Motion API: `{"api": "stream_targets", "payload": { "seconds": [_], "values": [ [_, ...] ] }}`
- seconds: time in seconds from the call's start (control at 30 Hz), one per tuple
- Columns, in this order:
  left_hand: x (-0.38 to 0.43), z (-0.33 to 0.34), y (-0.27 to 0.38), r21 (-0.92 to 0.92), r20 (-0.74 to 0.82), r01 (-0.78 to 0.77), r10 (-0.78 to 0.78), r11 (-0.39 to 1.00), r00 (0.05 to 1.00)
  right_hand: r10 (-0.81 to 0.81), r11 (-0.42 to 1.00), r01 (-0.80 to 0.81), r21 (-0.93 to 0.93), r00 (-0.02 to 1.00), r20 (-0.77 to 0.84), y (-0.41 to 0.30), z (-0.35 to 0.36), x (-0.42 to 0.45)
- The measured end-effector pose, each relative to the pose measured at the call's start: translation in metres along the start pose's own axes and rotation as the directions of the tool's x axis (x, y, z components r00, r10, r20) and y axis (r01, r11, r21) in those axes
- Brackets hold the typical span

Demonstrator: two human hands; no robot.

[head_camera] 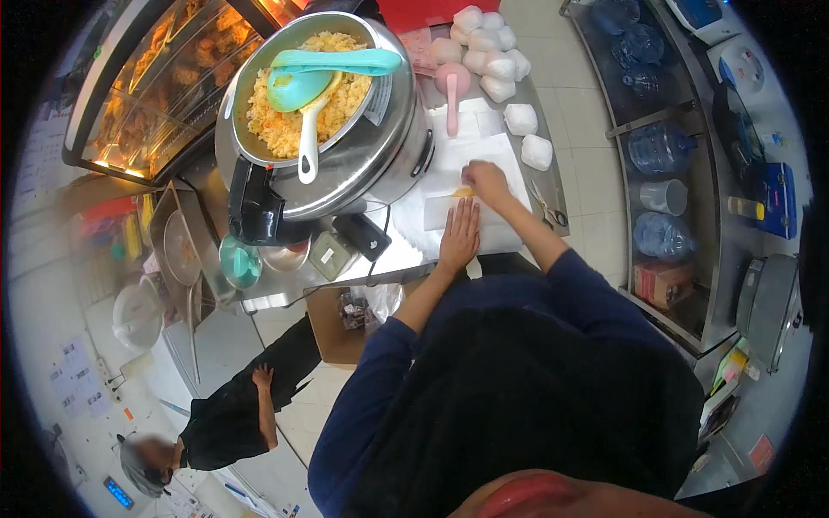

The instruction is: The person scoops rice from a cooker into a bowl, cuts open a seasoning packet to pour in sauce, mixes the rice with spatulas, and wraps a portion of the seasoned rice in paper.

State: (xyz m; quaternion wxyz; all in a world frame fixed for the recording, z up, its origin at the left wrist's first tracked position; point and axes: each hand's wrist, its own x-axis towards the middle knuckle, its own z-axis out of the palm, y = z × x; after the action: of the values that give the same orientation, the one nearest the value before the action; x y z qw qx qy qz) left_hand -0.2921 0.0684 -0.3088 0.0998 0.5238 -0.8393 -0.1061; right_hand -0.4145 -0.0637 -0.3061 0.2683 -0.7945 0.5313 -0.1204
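My left hand [461, 233] lies flat on a sheet of white wrapping paper [440, 213], fingers stretched towards the far side. Just beyond its fingertips is a small yellowish patch of food [462, 192], partly covered. My right hand [487, 184] is curled against the paper beside that patch; its fingertips are hidden, so what it grips is unclear. More white paper [502, 152] is spread underneath and beyond. A pink round scoop [452, 97] with a handle rests past the sheets. Two white paper-wrapped bundles [520, 120] sit to the right, with several more piled [486, 42] farther back.
Left of the paper, a large steel cooker [388, 155] carries a pan of fried rice [350, 107] with turquoise and white utensils. Scissors [549, 207] lie at the table's right edge. A phone [363, 236] and containers are near left. Another person [227, 414] stands lower left.
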Motion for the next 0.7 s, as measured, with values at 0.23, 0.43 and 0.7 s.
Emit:
{"api": "stream_targets", "payload": {
  "seconds": [0.23,0.43,0.7],
  "values": [
    [-0.013,0.041,-0.004,0.064,-0.032,-0.045,0.047,0.997,0.998,-0.267,0.96,0.228,-0.165,0.92,-0.288,-0.038,0.006,-0.081],
    [-0.021,0.037,-0.017,-0.14,0.068,-0.023,0.033,0.99,0.997,-0.127,0.991,0.111,-0.069,0.945,-0.301,-0.041,0.011,-0.101],
    [-0.02,-0.005,-0.044,0.011,-0.153,-0.142,0.142,0.99,0.978,-0.413,0.873,0.371,-0.315,0.908,-0.074,-0.016,0.008,-0.111]
  ]
}}
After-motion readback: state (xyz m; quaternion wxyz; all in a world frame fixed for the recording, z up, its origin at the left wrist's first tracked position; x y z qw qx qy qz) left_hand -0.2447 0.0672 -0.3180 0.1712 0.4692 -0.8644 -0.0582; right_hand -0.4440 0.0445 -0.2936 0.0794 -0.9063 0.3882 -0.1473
